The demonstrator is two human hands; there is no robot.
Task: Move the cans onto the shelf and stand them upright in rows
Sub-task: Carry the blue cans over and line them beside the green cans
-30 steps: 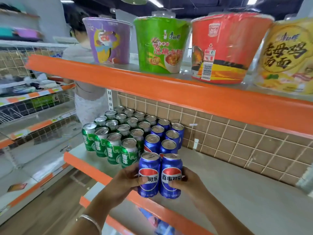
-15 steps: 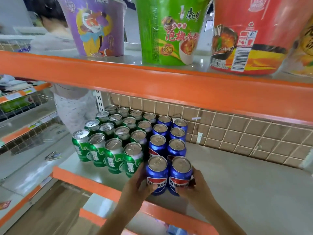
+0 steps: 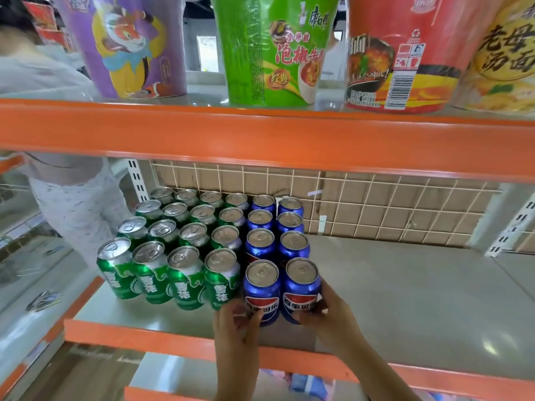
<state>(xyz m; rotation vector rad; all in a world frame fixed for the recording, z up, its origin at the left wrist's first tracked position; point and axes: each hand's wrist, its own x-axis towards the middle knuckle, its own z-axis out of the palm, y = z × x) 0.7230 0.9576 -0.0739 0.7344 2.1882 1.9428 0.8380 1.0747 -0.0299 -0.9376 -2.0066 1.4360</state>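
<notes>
The left hand [image 3: 236,321] grips the left blue can [image 3: 262,287]; the right hand [image 3: 328,316] grips the right blue can [image 3: 301,285]. Both cans stand upright between the hands on the shelf [image 3: 405,299], side by side.

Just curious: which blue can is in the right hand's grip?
The front blue metal can of the rightmost column; the right hand's grip curls round it. The left hand's grip holds its neighbour.

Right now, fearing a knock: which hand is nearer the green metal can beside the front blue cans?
Left. The left hand is in front of the green metal can, holding the adjoining blue can; the right hand grips the farther blue can.
</notes>
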